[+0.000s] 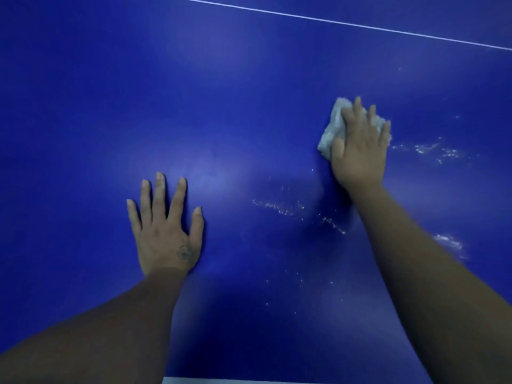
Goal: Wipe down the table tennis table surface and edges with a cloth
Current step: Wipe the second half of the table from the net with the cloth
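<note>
Blue table tennis table (235, 87): left hand (166, 231) flat, fingers spread, near-left, likely bracing the reach; right hand (360, 151) pressing a crumpled grey cloth (329, 134) open-palmed at far right, beside white residue (432, 151) awaiting wiping.

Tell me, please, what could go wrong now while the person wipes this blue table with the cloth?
1. The cloth is bunched small under the right hand, so a stroke may miss the white specks beside it.
2. The left hand lies flat on the table and may leave prints.
3. The right forearm lies close to other specks and could smear them.
</note>
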A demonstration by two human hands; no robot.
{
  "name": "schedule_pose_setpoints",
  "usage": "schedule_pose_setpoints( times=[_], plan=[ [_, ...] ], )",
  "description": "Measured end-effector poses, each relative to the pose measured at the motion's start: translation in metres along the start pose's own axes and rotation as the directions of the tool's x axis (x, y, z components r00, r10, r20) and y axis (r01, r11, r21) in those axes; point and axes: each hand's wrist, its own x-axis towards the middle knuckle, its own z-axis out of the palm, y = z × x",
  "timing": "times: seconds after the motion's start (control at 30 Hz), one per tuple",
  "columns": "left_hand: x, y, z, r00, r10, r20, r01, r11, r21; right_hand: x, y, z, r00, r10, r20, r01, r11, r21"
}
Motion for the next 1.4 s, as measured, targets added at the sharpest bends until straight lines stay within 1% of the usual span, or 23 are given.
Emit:
schedule_pose_setpoints(
  times=[0.1,0.17,0.23,0.27,0.33,0.43,0.5,0.57,0.67,0.73,0.8,0.87,0.93,1.0,1.03,1.1,1.17,1.23,1.27,1.33,1.4],
  plan=[
    [0.002,0.001,0.0,1.0,-0.003,0.006,0.003,1.0,-0.012,-0.087,0.003,0.009,0.999,0.009,-0.041,-0.01,0.999,-0.044],
    [0.001,0.002,-0.001,1.0,-0.012,0.018,0.012,1.0,-0.013,-0.149,-0.001,0.017,0.999,-0.031,-0.021,0.031,0.999,-0.03],
    [0.0,0.001,-0.001,1.0,-0.013,0.026,0.013,1.0,-0.008,-0.192,-0.003,0.022,0.997,-0.076,0.011,0.076,0.996,-0.036],
    [0.0,0.001,-0.001,0.999,-0.014,0.031,0.014,1.0,-0.007,-0.198,-0.001,0.023,0.995,-0.099,0.023,0.1,0.994,-0.042],
    [0.001,0.001,-0.002,0.999,-0.016,0.034,0.016,1.0,-0.009,-0.179,0.006,0.02,0.992,-0.125,0.021,0.126,0.991,-0.05],
    [0.001,0.002,-0.002,0.999,-0.02,0.032,0.02,1.0,-0.014,-0.121,0.015,0.015,0.998,-0.053,-0.015,0.051,0.993,-0.103],
    [0.001,0.003,-0.002,1.0,-0.016,0.027,0.016,1.0,-0.017,-0.101,0.013,0.015,1.0,-0.004,-0.028,0.001,0.994,-0.11],
    [0.001,0.003,-0.003,1.0,-0.015,0.026,0.015,1.0,-0.022,-0.116,0.003,0.02,1.0,0.013,-0.026,-0.015,0.997,-0.078],
    [0.001,0.004,-0.004,0.999,-0.022,0.033,0.022,1.0,-0.02,-0.181,-0.01,0.031,0.999,-0.034,-0.019,0.032,0.997,-0.075],
    [0.001,0.004,-0.005,0.999,-0.022,0.04,0.023,1.0,-0.018,-0.218,-0.015,0.034,0.998,-0.057,0.015,0.058,0.997,-0.052],
    [0.001,0.003,-0.005,0.998,-0.025,0.05,0.026,0.999,-0.021,-0.222,-0.015,0.032,0.997,-0.067,0.035,0.068,0.997,-0.044],
    [0.002,0.002,-0.005,0.999,-0.025,0.047,0.026,0.999,-0.023,-0.195,-0.017,0.029,0.999,-0.007,0.04,0.009,0.999,-0.035],
    [0.001,0.0,-0.003,0.999,-0.019,0.032,0.02,0.999,-0.025,-0.151,-0.022,0.026,0.991,0.13,0.032,-0.131,0.991,0.002],
    [0.001,0.0,-0.002,0.999,-0.016,0.029,0.016,1.0,-0.019,-0.104,-0.031,0.025,0.961,0.276,-0.016,-0.275,0.961,0.024],
    [0.001,0.0,-0.002,0.999,-0.018,0.031,0.019,1.0,-0.013,-0.081,-0.037,0.026,0.945,0.326,-0.043,-0.325,0.945,0.027],
    [0.001,-0.001,0.0,0.999,-0.017,0.029,0.017,1.0,0.0,-0.045,-0.052,0.027,0.925,0.378,-0.044,-0.376,0.926,0.041],
    [0.001,-0.002,0.001,1.0,-0.009,0.018,0.009,1.0,0.003,-0.03,-0.07,0.031,0.948,0.317,-0.033,-0.316,0.949,0.017],
    [0.002,-0.002,0.002,1.0,-0.009,0.016,0.009,1.0,0.002,-0.039,-0.087,0.035,0.986,0.168,-0.011,-0.169,0.986,-0.016],
    [0.001,-0.002,0.002,1.0,-0.009,0.018,0.009,1.0,0.005,-0.053,-0.094,0.037,0.998,0.067,-0.001,-0.067,0.997,-0.028],
    [0.001,-0.002,0.003,1.0,-0.011,0.023,0.011,1.0,0.009,-0.096,-0.098,0.042,0.988,-0.154,0.024,0.155,0.987,-0.044],
    [0.001,-0.002,0.002,1.0,-0.013,0.028,0.013,1.0,-0.001,-0.152,-0.092,0.045,0.947,-0.314,0.066,0.316,0.949,-0.017]
  ],
)
